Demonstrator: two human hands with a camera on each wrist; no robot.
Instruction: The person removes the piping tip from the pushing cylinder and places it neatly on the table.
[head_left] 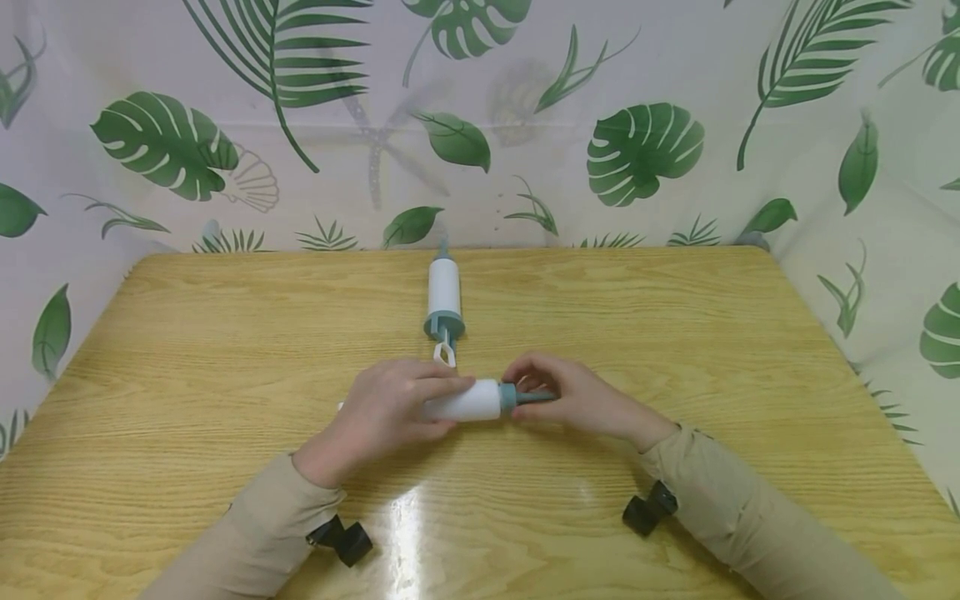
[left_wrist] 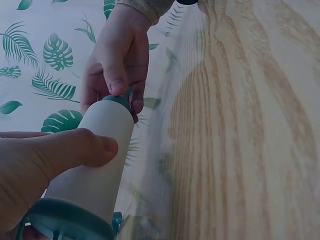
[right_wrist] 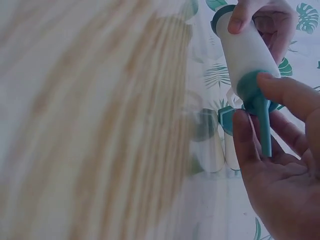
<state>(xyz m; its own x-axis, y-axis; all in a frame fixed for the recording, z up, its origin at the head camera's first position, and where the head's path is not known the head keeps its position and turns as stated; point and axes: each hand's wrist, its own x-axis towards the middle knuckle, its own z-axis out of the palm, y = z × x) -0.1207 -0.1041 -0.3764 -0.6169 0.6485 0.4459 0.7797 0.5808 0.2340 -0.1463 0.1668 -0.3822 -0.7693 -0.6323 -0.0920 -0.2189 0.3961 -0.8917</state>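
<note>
My left hand (head_left: pixel 378 408) grips the white barrel of a large plastic syringe (head_left: pixel 480 401), thumb laid along its side. The syringe lies sideways across the front of me, its teal tip to the right. In the left wrist view its round teal flange (left_wrist: pixel 70 220) shows behind that hand. Thumb and fingers of my right hand (head_left: pixel 581 400) pinch the teal nozzle (right_wrist: pixel 262 105) around its wide base, while the thin spout points into the palm. The plunger end is mostly hidden by the left hand.
A second white syringe (head_left: pixel 444 287) with teal flange and tip lies on the wooden table (head_left: pixel 225 333) beyond my hands, its white ring handle (head_left: pixel 444 355) toward me. A leaf-printed sheet (head_left: pixel 540 192) rises behind the table's far edge.
</note>
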